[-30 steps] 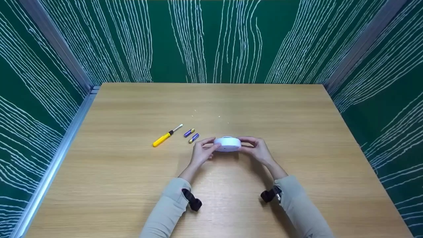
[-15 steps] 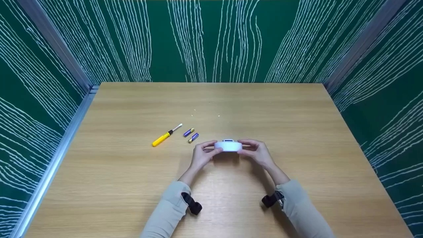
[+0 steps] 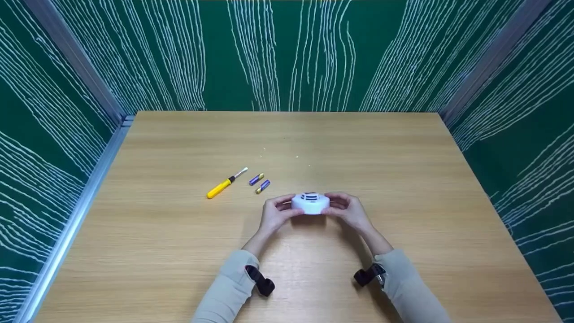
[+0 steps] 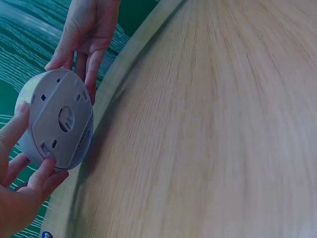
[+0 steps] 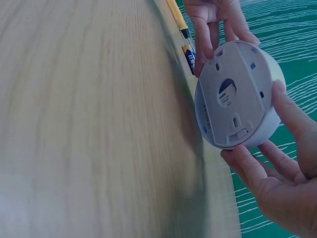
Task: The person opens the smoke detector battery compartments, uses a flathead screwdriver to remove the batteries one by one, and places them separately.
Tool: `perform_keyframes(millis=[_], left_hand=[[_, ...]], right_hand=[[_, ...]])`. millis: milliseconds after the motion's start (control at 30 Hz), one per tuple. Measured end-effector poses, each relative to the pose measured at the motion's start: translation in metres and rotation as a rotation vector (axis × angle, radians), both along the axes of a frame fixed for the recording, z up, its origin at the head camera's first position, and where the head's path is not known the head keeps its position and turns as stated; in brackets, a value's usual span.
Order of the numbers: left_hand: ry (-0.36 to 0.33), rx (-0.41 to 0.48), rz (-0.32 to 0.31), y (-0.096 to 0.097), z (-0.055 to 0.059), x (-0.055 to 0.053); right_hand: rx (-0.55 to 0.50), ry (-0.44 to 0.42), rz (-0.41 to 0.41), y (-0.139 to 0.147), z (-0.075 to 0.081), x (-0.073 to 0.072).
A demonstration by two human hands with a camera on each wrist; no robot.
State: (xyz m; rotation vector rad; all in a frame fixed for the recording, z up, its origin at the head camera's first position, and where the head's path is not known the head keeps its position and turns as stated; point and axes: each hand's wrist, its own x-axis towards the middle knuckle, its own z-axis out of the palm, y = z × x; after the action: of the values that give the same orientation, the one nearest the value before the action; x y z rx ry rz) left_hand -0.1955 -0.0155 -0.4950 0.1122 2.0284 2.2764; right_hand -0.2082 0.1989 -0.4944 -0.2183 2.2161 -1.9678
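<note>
A round white smoke detector [image 3: 310, 205] is held between both hands, lifted a little off the table. Its slotted raised vent faces up and toward the head camera. My left hand [image 3: 274, 214] pinches one side between thumb and fingers; my right hand [image 3: 350, 211] pinches the opposite side the same way. Both wrist views show the detector's flat back plate [image 4: 49, 119] with a round central hole and several small slots. In the right wrist view the right hand [image 5: 282, 173] grips the rim, thumb on the side wall.
Left of the hands lie two purple-and-gold batteries [image 3: 256, 180] and a yellow-handled screwdriver [image 3: 219, 188]. Tiny pale crumbs [image 3: 297, 157] dot the wooden table [image 3: 381, 148] farther back. Green walls with white streaks stand round the table.
The smoke detector has been tipped in my hands so that its vented top now shows. Both hands have shifted slightly toward the body. Batteries and screwdriver have stayed put.
</note>
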Motion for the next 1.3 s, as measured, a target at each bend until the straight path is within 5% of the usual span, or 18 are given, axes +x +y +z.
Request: perform_keyframes(millis=[133,433,800,1000,1300], left_hand=[[0.0,0.003,0.002,0.001,-0.004,-0.001],[-0.009,-0.041,-0.001,0.004,-0.033,-0.019],[-0.001,-0.063,-0.005,0.008,-0.033,-0.029],[-0.02,-0.045,-0.008,0.008,-0.035,-0.035],[0.047,-0.202,0.027,0.01,-0.036,-0.037]], right_hand=[[-0.011,0.023,0.01,-0.003,0.006,0.004],[-0.061,-0.01,-0.013,-0.001,-0.021,-0.011],[-0.008,-0.078,-0.061,-0.006,-0.025,-0.021],[0.053,0.003,-0.054,-0.008,-0.029,-0.025],[0.124,0.018,-0.075,-0.01,-0.03,-0.028]])
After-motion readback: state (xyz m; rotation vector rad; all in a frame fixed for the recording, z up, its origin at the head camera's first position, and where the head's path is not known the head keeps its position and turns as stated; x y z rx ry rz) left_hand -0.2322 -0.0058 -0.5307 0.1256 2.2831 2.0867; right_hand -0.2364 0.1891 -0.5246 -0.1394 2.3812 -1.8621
